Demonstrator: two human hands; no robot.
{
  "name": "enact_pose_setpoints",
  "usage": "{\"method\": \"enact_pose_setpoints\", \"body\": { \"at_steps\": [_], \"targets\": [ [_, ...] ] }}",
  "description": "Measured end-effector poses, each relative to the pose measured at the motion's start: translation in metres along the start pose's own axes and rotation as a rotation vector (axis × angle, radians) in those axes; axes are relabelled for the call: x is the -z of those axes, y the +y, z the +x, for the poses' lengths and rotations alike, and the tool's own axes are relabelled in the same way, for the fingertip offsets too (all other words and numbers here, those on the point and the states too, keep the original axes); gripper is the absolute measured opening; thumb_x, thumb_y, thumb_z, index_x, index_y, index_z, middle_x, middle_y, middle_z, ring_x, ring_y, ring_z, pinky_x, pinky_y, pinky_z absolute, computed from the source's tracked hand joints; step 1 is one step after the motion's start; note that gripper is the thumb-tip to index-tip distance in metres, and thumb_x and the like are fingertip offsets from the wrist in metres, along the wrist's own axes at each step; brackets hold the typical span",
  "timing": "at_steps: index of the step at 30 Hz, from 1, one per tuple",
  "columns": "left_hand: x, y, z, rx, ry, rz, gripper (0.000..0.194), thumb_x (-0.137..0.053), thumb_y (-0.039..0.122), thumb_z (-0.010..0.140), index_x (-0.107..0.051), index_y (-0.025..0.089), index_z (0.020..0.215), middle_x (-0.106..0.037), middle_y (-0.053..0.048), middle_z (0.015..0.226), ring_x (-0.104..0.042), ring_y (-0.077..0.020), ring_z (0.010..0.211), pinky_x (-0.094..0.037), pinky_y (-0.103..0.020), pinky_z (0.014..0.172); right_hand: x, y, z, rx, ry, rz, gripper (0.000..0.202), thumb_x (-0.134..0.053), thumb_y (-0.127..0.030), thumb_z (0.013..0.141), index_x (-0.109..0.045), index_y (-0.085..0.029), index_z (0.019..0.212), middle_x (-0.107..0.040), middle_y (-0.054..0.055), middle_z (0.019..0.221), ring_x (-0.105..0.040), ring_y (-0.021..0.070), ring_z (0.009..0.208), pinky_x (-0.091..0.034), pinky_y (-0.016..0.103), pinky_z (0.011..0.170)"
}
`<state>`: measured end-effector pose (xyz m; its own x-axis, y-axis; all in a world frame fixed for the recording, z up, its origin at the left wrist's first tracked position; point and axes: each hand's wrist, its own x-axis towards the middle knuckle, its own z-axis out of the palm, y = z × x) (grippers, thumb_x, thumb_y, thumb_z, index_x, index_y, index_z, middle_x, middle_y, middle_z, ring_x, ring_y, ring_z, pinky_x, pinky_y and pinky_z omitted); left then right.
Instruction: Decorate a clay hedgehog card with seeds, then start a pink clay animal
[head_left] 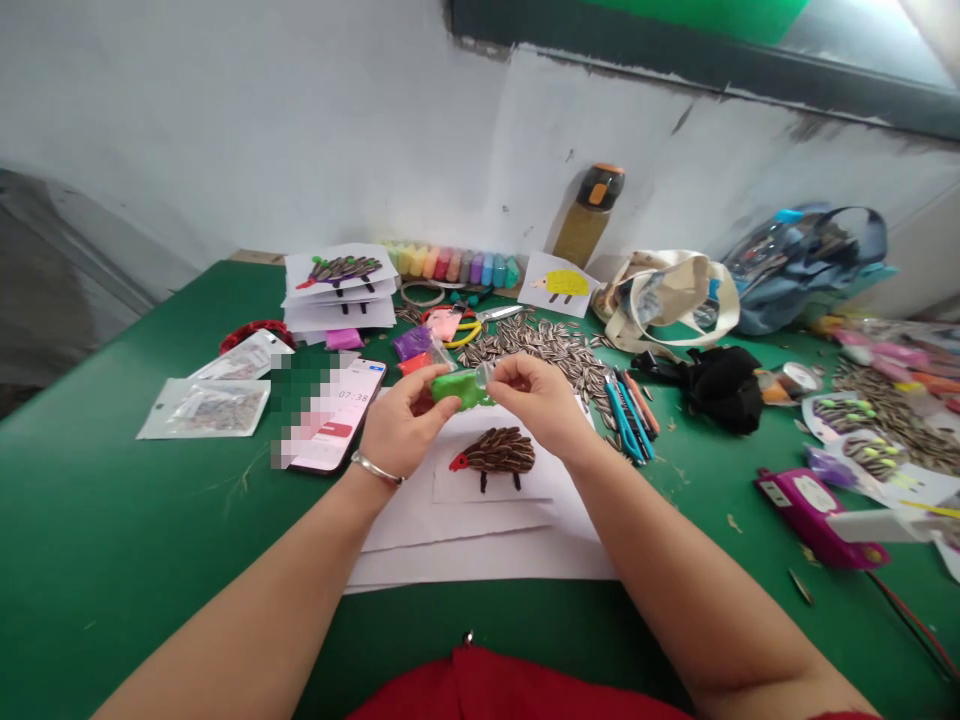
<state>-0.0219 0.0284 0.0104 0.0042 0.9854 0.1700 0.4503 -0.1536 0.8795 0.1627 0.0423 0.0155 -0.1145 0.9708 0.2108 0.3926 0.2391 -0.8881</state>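
Observation:
Between my two hands is a small clear packet of green clay [456, 389]. My left hand [405, 418] is wrapped round its left part, thumb on top. The fingers of my right hand [541, 398] pinch the clear plastic at the packet's right end. Just below them, on white paper [480, 550], lies a hedgehog picture [501, 452] with a body of dark seeds, a red face and black legs. Loose sunflower seeds [536, 342] are heaped behind my right hand.
A phone [337, 415] and seed-like packets [210, 408] lie left. Finished pictures [341, 270] are stacked behind. Blue cutters [628, 418], a black cloth item [727, 388] and a magenta tool [817, 520] are right. Scissors [465, 328], a bottle [589, 218] and bags [667, 300] stand further back.

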Motion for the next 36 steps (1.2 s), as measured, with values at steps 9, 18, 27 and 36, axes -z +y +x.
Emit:
{"method": "enact_pose_setpoints", "body": {
  "at_steps": [9, 18, 27, 36],
  "targets": [
    [-0.007, -0.009, -0.005, -0.107, -0.011, 0.173, 0.036, -0.065, 0.036, 0.075, -0.064, 0.022, 0.108, -0.071, -0.001, 0.094, -0.066, -0.0171, 0.077, -0.054, -0.030, 0.075, -0.001, 0.008, -0.021, -0.053, 0.078, -0.156, 0.013, -0.054, -0.028, 0.079, -0.050, -0.021, 0.069, -0.053, -0.004, 0.065, -0.047, 0.0124, 0.061, -0.035, 0.025, 0.057],
    [-0.011, -0.014, -0.006, -0.124, 0.002, 0.277, 0.032, -0.063, 0.036, 0.076, -0.064, 0.022, 0.105, -0.071, 0.000, 0.088, -0.064, -0.0162, 0.071, -0.052, -0.029, 0.070, -0.001, 0.019, -0.019, 0.031, 0.072, -0.267, 0.011, -0.055, -0.027, 0.079, -0.055, -0.022, 0.070, -0.059, -0.002, 0.069, -0.054, 0.0147, 0.066, -0.038, 0.027, 0.064],
    [-0.013, -0.012, -0.006, -0.101, -0.002, 0.273, 0.031, -0.063, 0.038, 0.076, -0.065, 0.022, 0.102, -0.071, 0.000, 0.097, -0.066, -0.0192, 0.086, -0.052, -0.028, 0.076, 0.000, 0.025, -0.017, 0.003, 0.057, -0.226, 0.011, -0.054, -0.027, 0.080, -0.052, -0.022, 0.070, -0.056, -0.004, 0.067, -0.050, 0.0134, 0.064, -0.037, 0.025, 0.061],
    [-0.009, -0.012, -0.003, -0.059, 0.020, 0.258, 0.032, -0.064, 0.041, 0.074, -0.065, 0.021, 0.099, -0.071, -0.001, 0.092, -0.065, -0.0188, 0.080, -0.052, -0.029, 0.074, 0.003, 0.019, -0.018, 0.097, 0.109, -0.197, 0.010, -0.052, -0.024, 0.081, -0.059, -0.022, 0.087, -0.062, 0.001, 0.084, -0.055, 0.0157, 0.075, -0.043, 0.029, 0.071]
  ]
}}
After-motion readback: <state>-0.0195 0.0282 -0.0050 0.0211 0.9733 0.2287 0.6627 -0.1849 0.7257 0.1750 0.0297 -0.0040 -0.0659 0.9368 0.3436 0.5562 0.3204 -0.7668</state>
